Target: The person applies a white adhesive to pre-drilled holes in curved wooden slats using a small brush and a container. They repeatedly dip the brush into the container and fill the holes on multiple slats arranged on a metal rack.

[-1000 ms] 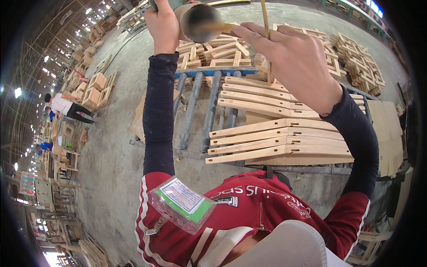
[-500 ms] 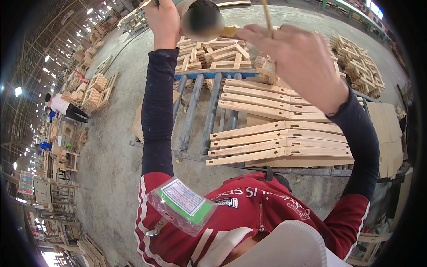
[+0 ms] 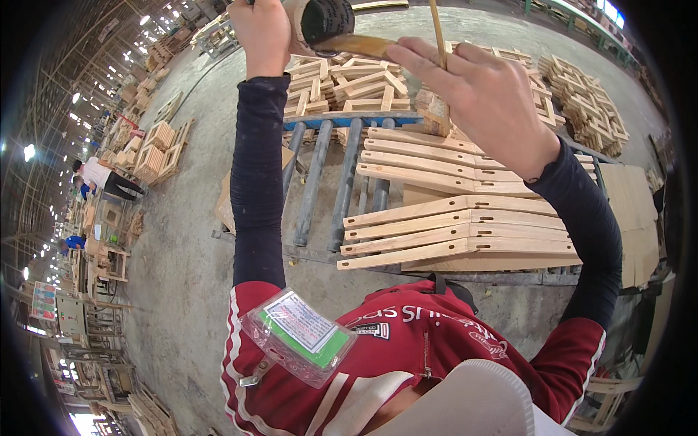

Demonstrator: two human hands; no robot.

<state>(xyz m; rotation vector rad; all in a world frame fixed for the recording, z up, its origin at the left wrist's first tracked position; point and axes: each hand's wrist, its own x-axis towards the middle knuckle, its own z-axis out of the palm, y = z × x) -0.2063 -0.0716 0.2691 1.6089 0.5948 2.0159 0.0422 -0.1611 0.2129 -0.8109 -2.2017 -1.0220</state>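
Observation:
At the top, my left hand is closed on a round can, its dark mouth tilted toward me; how the fingers grip it is partly hidden. My right hand pinches a flat yellow-brown stick, whose far end reaches the can's lower rim. A thin upright rod passes by the right fingers; I cannot tell whether they touch it. Under that hand stands a small wood block. Bent, slotted wooden slats lie in two groups below my right forearm.
Grey rollers of a conveyor run beside the slats. Cardboard lies at the right. Stacked wooden frames stand beyond, with more piles behind the rollers. People are at the far left.
The can has shifted slightly left and up, and its mouth shows more plainly. The right hand has moved a little left, with the stick's end now at the can's rim.

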